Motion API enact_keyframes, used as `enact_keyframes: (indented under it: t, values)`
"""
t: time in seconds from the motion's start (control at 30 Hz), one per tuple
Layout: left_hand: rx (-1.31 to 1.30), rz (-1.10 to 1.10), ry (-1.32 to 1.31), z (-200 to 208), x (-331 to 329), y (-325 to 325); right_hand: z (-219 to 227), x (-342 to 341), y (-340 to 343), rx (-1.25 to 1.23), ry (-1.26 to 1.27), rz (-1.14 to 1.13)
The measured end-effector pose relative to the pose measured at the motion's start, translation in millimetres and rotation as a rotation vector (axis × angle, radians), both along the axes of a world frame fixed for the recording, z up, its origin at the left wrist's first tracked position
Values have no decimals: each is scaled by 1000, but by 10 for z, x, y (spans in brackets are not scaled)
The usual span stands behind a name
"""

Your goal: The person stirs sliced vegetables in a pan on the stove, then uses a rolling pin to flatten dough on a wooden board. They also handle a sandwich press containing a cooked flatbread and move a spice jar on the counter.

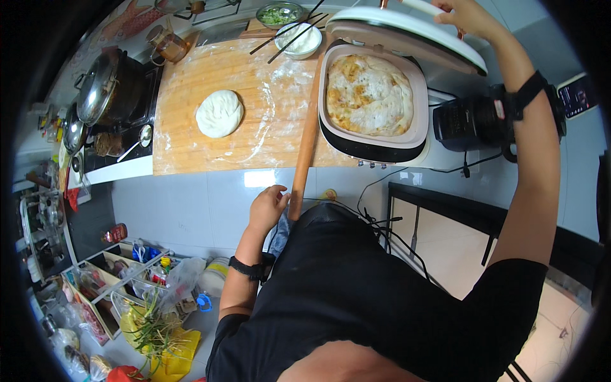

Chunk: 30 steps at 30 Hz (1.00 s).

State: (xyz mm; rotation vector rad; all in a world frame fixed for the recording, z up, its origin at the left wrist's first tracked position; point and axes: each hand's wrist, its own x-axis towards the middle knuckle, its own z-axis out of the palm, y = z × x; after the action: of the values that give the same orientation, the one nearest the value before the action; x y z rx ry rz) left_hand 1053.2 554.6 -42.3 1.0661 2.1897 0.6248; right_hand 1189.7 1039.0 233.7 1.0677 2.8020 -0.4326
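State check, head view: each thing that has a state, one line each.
electric griddle lid: raised, held by right hand
flatbread: in the griddle, browned in patches
dough round: raw, flat on floured board
rolling pin: lying on board, end at left hand
pot: lidded

Counter w/ board, prob. griddle
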Motion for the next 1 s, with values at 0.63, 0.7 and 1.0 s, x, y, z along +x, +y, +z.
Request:
enact_keyframes:
  t: [0.63, 0.7, 1.0]
  values:
    - [510, 37, 585, 400, -1086, 1151, 233, -735, 1122, -157, 170, -173]
    - [461, 15, 620, 464, -1373, 1640, 264, -773, 1109, -202, 228, -209]
    - [-120, -35, 757, 149, -1724, 2743, 493, -986, 1032, -23, 204, -183]
